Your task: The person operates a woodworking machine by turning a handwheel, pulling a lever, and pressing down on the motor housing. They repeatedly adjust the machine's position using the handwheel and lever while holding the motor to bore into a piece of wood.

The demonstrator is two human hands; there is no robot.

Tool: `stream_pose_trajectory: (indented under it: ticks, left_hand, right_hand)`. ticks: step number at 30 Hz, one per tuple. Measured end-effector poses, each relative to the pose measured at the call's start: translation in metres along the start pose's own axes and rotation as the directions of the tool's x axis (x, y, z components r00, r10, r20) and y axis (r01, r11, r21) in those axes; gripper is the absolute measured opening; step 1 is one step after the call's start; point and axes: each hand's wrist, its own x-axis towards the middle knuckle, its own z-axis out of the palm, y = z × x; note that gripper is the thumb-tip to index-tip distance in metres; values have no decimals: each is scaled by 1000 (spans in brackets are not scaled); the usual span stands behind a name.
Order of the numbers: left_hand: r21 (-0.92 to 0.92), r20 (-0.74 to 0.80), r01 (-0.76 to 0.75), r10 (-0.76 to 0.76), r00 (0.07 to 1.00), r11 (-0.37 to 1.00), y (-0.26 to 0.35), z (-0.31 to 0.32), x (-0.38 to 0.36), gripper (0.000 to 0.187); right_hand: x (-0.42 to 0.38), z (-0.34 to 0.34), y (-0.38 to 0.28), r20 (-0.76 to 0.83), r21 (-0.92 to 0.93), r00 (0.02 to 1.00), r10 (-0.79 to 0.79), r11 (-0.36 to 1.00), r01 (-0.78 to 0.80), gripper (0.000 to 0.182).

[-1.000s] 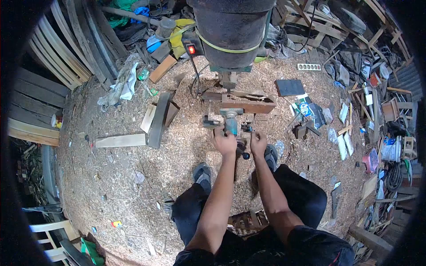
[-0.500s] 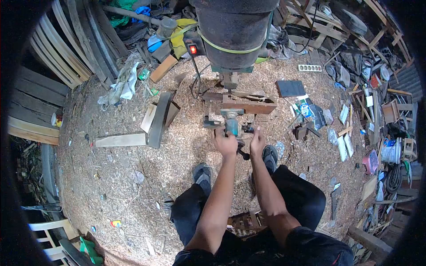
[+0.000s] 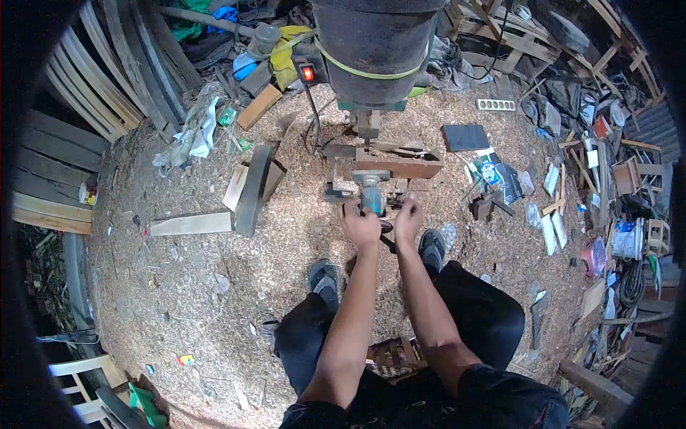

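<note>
While the left hand [image 3: 361,227] is held with its fingers curled against the teal fixture [image 3: 371,200], the right hand [image 3: 408,222] is kept bent beside some dark fittings [image 3: 394,203], just apart from the left. Whether either of the hands is clenched around a part cannot be told, since the undersides of the fingers are hidden. The teal fixture is placed mostly ahead of the hands, beyond the shoes [image 3: 324,277], well in from the left and right edges of the floor [image 3: 229,272]. Directly beyond it a reddish-brown wooden block [image 3: 404,169] is set crosswise, its top hollowed (whether it is touched by the fixture cannot be made out). Farther off, a black drum-shaped housing [image 3: 375,57] is ringed by a yellow-green band [image 3: 375,81], and a red switch [image 3: 308,73] is lit at its left side. The floor is strewn with shavings. On its left half a pale board [image 3: 189,224] is laid near a dark plank [image 3: 254,194]. Toward its far right corner a dark panel [image 3: 464,138] and a white power strip [image 3: 496,105] can be seen; by the right edge a pink basket [image 3: 594,256] is placed.
</note>
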Motion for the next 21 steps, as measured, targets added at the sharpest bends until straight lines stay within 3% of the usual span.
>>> stream_pose_trajectory:
  ticks: [2,3,6,7,10,11,12,14,15,16,18,21]
  left_hand:
    - [14,-40,-63,64,997,998,0,1,1,23]
    - [21,-50,-79,80,996,997,0,-1,0,22]
    - [23,-58,-81,82,995,996,6,-3,2,21]
    - [14,-47,-42,43,998,999,10,-3,1,21]
    - [19,-57,-49,50,997,999,9,-4,-1,21]
    - [24,-70,-73,74,995,997,9,-4,0,21]
    - [30,-75,-76,78,994,997,10,-4,1,21]
    - [48,-67,-83,87,994,995,10,-4,1,21]
    - [29,-52,-80,81,995,996,8,-3,1,22]
    - [10,-35,-70,70,997,997,7,-2,2,22]
    - [-10,-14,-48,48,999,999,5,-3,0,23]
    - [-13,-15,-32,32,999,999,5,-1,2,23]
  right_hand:
    - [29,-1,27,-107,-95,994,2,995,-12,66]
    - [23,-2,9,-94,3,987,134,991,-134,67]
    - [0,1,-17,90,-18,992,-85,996,87,64]
    - [-6,5,-20,40,-27,999,-28,999,29,63]
    - [-4,1,-18,-238,-36,952,-194,981,191,64]
    - [15,-1,13,-231,-149,966,-113,986,79,66]
    - [27,4,34,-61,-144,996,-69,988,60,67]
    - [33,6,49,268,-147,963,34,989,6,71]
    - [28,-2,49,287,-171,958,-22,983,73,77]
    - [16,1,51,288,-71,957,-36,996,59,77]
    - [26,-29,47,261,65,965,-9,998,-8,70]
    - [42,-28,52,-25,-227,996,-85,971,78,56]
